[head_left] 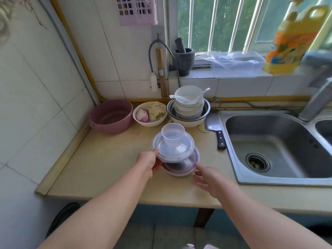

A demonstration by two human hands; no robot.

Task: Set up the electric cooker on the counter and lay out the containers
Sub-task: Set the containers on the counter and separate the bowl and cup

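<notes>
Clear tubs (174, 150) sit stacked on the desk (107, 164) between both hands; left hand (149, 162) grips the rim; right hand (206, 178) is open, just beside.

I see bright, soft daylight entering through the barred window (233, 24), and the counter (107, 168) below it is evenly lit. Shadows are faint; the darkest area lies under the counter edge. The sink (269, 141) right of the counter shows mild glare on its steel. Wide-angle distortion bends the wall tiles left of the window and tilts the yellow bottle (291, 38) at its right. The tap (319, 97) below that bottle is blurred. My centre view is fairly sharp, slightly soft overall.
</notes>
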